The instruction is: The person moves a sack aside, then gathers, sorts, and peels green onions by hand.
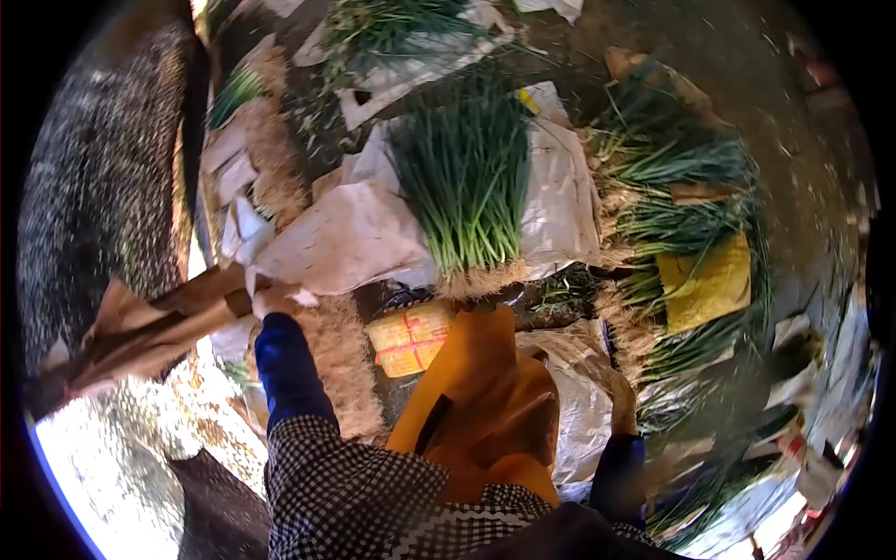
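Seen from above, a spread of onion-like greens lies at upper centre, leaves toward the top, roots toward the bottom. At centre left, the left hand appears closed on the corner of a pale sheet beside the greens. The right hand, lower right, is at a crumpled wrapper (whether gripping, I cannot tell). Arranging the sheet seems in hand; moving it calls for clearing the roots.
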